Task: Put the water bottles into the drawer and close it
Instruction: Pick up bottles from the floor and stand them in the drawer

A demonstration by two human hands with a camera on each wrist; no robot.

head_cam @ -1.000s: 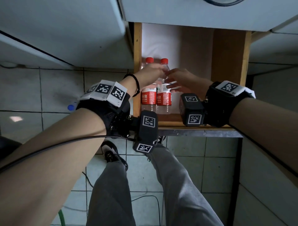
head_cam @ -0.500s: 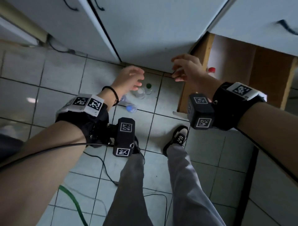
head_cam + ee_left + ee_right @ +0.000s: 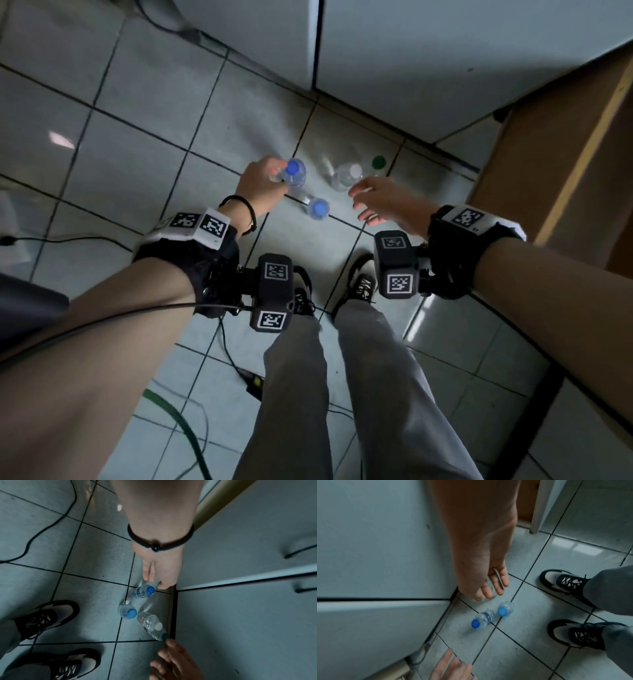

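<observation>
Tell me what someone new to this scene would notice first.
Four small clear water bottles stand on the grey tiled floor near the white cabinet doors: two blue-capped bottles, a white-capped bottle and a green-capped bottle. The left hand reaches to the farther blue-capped one, and the right hand hovers open beside the white-capped one. The wooden drawer stands open at the right.

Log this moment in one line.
phase: reaching down | left hand: open, near blue-capped bottle | right hand: open, near white-capped bottle | held: nothing
</observation>
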